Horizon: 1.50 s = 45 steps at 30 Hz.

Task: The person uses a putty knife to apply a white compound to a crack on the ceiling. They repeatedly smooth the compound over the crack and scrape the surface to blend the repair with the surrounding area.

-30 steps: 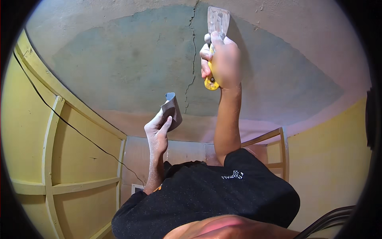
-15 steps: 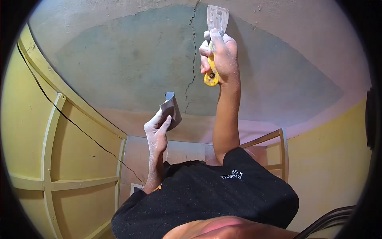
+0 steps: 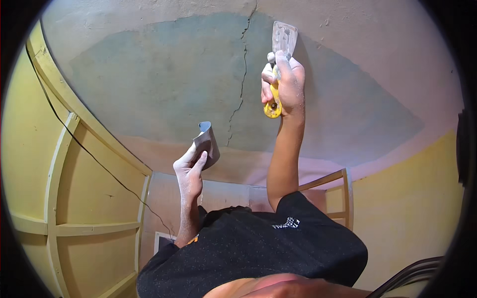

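Head view: a putty knife [image 3: 279,54] stands in the upper middle of the frame, its pale, plaster-smeared blade pointing up and lying against the ceiling [image 3: 149,74], just right of a long crack [image 3: 242,84] that runs down through the grey-green patch. The right hand [image 3: 282,84] is closed around the knife's yellow handle, the forefinger stretched up along the blade's back; the handle's end sticks out below the fist. The right forearm drops straight down from it to a black T-shirt [image 3: 258,253] at the lower middle of the frame.

Lower and to the left, near the centre, the left hand [image 3: 189,166], dusted white, pinches a small grey plaster-coated blade [image 3: 206,144] between thumb and fingers, held clear of the ceiling and just left of the crack's lower end.

Yellow panelled walls [image 3: 74,198] curve along the left side, with a thin black cable [image 3: 94,159] running across them. A yellow wall [image 3: 407,208] fills the lower right.
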Motion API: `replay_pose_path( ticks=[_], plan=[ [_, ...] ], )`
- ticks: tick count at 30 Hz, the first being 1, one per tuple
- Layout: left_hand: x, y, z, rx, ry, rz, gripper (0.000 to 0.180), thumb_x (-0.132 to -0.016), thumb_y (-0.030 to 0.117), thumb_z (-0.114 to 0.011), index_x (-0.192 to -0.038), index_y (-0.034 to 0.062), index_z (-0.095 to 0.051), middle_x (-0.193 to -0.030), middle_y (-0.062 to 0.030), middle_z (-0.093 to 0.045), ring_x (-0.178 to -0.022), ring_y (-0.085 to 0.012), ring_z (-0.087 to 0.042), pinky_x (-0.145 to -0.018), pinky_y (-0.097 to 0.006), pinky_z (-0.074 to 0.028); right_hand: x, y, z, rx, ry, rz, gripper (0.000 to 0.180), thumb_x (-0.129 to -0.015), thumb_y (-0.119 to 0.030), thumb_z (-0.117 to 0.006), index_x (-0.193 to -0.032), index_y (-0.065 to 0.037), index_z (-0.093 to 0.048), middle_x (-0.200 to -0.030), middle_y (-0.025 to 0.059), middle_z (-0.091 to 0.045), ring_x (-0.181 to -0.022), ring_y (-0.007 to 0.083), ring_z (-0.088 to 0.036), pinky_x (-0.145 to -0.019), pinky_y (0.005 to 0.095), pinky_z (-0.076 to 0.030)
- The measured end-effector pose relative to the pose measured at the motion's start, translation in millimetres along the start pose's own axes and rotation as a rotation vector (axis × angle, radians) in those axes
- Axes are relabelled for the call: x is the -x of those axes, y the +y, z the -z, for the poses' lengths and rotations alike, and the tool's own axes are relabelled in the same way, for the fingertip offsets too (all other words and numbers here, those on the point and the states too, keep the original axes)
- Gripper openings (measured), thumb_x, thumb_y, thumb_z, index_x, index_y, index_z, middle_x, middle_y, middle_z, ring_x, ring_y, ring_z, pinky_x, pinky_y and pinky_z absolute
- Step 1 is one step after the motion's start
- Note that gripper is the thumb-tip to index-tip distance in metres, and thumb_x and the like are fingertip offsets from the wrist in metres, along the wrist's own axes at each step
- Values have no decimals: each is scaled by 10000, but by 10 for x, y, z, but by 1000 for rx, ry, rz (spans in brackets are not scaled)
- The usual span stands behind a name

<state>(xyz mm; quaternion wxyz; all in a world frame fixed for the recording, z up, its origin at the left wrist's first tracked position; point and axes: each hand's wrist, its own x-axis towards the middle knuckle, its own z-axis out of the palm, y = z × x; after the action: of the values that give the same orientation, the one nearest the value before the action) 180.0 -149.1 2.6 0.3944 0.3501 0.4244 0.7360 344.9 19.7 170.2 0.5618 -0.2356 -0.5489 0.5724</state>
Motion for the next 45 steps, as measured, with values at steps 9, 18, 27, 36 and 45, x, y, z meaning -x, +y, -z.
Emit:
replay_pose_path(
  ticks=[9,18,27,36,45],
  plan=[
    [-64,12,4,-5,-64,45,396,-927,-52,-611,-1323,-58,-598,-1216,-118,-685,-1120,-173,-634,-1011,-312,-469,-119,-60,-131,60,-43,2,319,-1048,-312,-447,-922,-20,-481,-574,36,-449,-346,151,-465,-346,299,-413],
    [-77,-32,35,7,-124,74,425,-924,-61,-619,-1347,-56,-579,-1260,-130,-668,-1167,-175,-617,-1037,-318,-454,-125,-25,-219,101,-48,-25,350,-1045,-347,-476,-939,-14,-485,-573,38,-456,-343,146,-464,-339,297,-415],
    [-104,13,24,4,-100,87,469,-930,-69,-604,-1393,-58,-530,-1339,-149,-621,-1226,-203,-595,-1070,-334,-431,-108,20,-170,139,-97,-69,333,-1046,-334,-469,-944,-19,-494,-585,42,-467,-347,144,-464,-340,293,-418],
    [-137,67,1,39,-137,74,502,-928,-66,-606,-1418,-60,-498,-1393,-150,-581,-1255,-205,-572,-1093,-336,-403,-121,99,-129,113,-157,-98,352,-1042,-351,-477,-941,-14,-500,-582,30,-462,-357,143,-481,-343,295,-422],
    [-95,109,0,40,-97,50,513,-930,-57,-608,-1429,-60,-484,-1383,-161,-586,-1249,-203,-575,-1089,-342,-407,-78,100,-43,63,-176,-141,345,-1044,-339,-466,-937,-14,-505,-577,29,-458,-344,139,-461,-338,286,-415]
  ],
)
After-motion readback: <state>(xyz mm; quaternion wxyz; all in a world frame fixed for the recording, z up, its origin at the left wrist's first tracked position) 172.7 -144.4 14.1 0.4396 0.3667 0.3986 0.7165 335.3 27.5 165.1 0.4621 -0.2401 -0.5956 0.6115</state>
